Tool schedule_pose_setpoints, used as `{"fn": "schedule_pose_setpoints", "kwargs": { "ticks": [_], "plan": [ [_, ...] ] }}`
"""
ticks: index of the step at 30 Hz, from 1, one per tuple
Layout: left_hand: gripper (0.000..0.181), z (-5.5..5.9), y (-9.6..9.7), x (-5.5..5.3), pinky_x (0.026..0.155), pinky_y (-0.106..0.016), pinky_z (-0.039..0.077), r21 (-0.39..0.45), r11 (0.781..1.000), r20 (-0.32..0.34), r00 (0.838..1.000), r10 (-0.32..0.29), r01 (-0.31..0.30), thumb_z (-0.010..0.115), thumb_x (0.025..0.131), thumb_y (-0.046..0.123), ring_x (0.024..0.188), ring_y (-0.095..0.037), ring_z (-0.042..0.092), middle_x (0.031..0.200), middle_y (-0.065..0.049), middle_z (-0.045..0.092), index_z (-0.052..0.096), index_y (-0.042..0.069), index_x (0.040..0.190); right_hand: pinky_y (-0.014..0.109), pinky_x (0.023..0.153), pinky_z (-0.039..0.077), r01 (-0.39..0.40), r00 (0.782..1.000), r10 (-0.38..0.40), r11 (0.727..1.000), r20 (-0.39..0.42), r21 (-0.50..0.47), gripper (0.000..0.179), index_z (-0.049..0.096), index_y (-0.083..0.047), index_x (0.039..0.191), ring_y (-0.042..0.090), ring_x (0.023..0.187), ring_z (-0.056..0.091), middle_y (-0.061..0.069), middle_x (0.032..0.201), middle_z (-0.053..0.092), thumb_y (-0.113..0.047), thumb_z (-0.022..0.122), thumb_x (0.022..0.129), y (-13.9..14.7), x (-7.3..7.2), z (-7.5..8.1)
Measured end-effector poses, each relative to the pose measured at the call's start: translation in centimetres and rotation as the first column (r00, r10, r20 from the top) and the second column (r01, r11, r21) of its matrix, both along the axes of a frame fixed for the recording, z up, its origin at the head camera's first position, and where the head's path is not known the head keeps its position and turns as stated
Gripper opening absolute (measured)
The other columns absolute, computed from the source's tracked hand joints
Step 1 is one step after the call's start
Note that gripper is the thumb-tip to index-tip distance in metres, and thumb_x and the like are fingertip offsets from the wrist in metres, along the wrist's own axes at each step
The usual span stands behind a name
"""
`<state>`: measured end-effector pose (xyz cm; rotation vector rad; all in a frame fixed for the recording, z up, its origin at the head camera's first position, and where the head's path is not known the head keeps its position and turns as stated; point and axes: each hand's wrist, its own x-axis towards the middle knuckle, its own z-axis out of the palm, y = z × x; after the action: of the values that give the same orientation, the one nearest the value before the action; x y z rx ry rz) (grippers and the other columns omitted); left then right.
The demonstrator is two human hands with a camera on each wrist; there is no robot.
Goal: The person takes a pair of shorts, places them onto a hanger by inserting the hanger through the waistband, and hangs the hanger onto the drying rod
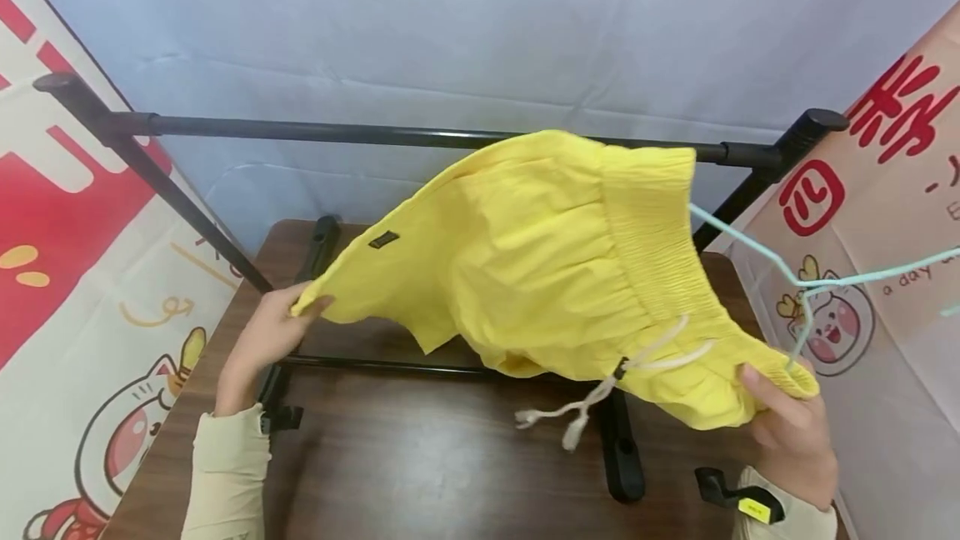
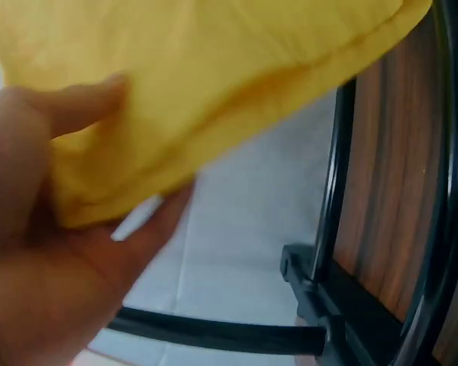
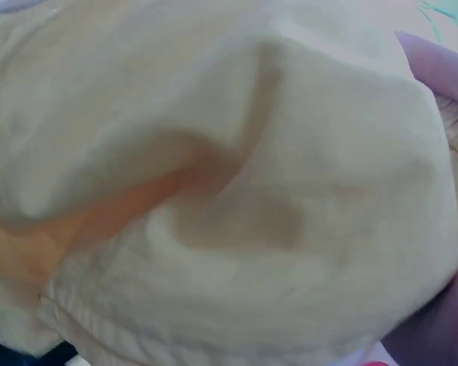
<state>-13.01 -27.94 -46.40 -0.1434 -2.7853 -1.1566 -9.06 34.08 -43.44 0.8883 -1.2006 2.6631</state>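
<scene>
Yellow shorts (image 1: pixel 525 265) with an elastic waistband and a white drawstring (image 1: pixel 596 394) stretch sideways between both hands. My left hand (image 1: pixel 273 327) pinches the leg hem at the left, beside a small dark label (image 1: pixel 384 239). In the left wrist view, the left hand (image 2: pixel 69 259) has its thumb on top of the cloth. My right hand (image 1: pixel 795 432) grips the waistband at the right, thumb on the outside. A pale blue hanger (image 1: pixel 862 278) reaches into the waist opening, its inner part hidden by the cloth. Shorts fabric (image 3: pixel 328 191) fills most of the right wrist view.
Behind the shorts stands a black rack with a top bar (image 1: pixel 322 132), a lower bar (image 1: pixel 390 367) and feet (image 1: pixel 621 457) on a brown wooden table (image 1: pixel 435 473). Printed sheets (image 1: pixel 75 273) flank both sides; a pale cloth (image 1: pixel 450 23) hangs at the back.
</scene>
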Motion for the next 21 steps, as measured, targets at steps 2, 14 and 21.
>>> {"fn": "schedule_pose_setpoints", "kwargs": {
  "ticks": [2,14,21],
  "plan": [
    [0.022,0.3,-0.9,0.1,0.066,-0.022,0.045,0.012,0.994,-0.076,0.992,0.105,-0.104,0.066,0.105,0.028,0.068,-0.002,0.055,0.080,0.011,0.064,0.077,0.013,0.117,0.034,0.073,0.065,0.071,0.997,-0.070,0.997,0.039,-0.031,0.042,0.065,0.023,0.115,0.028,0.086,0.080,0.026,0.103,0.078,0.023,0.026,0.100,0.8,0.2,0.1],
    [0.029,2.0,-2.9,2.3,0.068,-0.047,0.053,-0.274,0.960,-0.050,0.997,0.051,-0.063,0.059,0.107,0.021,0.078,-0.030,0.067,0.094,-0.021,0.074,0.062,0.004,0.130,0.027,0.070,0.064,0.019,1.000,-0.022,0.970,0.012,0.241,0.048,0.070,0.014,0.116,0.020,0.085,0.080,0.017,0.102,0.080,0.026,0.027,0.098,1.6,-0.1,-0.5],
    [0.094,5.5,2.0,3.7,0.102,-0.065,0.049,-0.290,0.953,0.086,0.994,-0.067,0.089,0.074,0.094,0.057,0.132,-0.047,0.057,0.148,-0.025,0.057,0.033,0.004,0.160,0.021,0.067,0.059,0.162,0.987,-0.124,0.708,-0.105,0.687,0.043,0.074,0.002,0.111,0.007,0.076,0.074,-0.002,0.093,0.080,0.029,0.048,0.090,-0.6,0.5,1.7]
  ]
}}
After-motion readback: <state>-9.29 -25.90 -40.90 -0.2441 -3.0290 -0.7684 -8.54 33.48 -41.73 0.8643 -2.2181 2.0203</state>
